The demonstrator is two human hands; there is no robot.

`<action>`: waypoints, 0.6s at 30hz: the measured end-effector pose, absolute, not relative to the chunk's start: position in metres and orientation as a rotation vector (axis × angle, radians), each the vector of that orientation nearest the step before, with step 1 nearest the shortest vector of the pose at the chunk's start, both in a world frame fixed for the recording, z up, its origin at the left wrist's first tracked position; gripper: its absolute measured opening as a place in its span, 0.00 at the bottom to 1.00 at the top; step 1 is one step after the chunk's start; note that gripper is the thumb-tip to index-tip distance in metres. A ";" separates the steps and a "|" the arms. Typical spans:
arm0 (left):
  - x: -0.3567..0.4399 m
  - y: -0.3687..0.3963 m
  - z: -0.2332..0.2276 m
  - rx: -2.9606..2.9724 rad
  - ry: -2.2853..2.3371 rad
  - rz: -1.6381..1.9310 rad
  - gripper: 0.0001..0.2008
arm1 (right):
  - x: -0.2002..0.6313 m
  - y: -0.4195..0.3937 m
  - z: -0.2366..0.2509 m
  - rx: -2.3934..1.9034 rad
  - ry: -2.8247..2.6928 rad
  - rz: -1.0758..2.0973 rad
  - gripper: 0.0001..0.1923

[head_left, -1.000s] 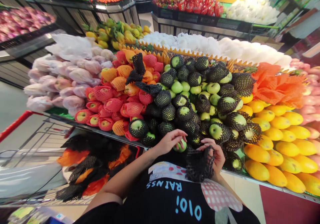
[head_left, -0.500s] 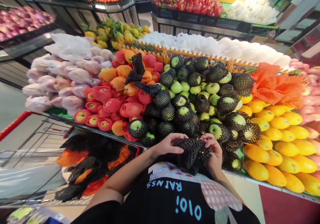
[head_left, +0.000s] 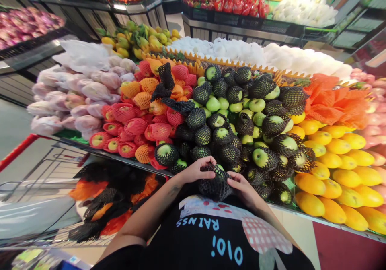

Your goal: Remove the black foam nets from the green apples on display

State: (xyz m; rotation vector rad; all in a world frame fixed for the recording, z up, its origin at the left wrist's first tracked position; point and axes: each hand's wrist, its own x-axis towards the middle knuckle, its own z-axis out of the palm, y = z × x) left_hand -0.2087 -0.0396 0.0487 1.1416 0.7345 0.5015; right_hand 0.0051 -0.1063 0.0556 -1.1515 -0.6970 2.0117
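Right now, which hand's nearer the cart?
Left. The cart is at your left; your left hand is on that side of the netted apple, your right hand on the other.

Netted apples [head_left: 222, 134] block the way ahead, a cart [head_left: 18, 151] low left; above is open

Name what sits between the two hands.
In the head view, a black net around a green fruit, with the left hand and right hand touching the net.
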 end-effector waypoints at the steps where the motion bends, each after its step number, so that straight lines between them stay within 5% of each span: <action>1: -0.210 -0.039 0.045 1.153 0.779 0.488 0.26 | 0.005 -0.106 0.053 -1.166 -0.681 1.968 0.20; 11: -0.216 -0.035 0.016 1.705 1.209 0.411 0.10 | 0.004 -0.098 0.021 -1.450 -0.982 1.509 0.21; 18: -0.205 -0.044 0.009 1.933 1.425 0.256 0.10 | 0.001 -0.101 0.008 -1.643 -1.178 1.225 0.18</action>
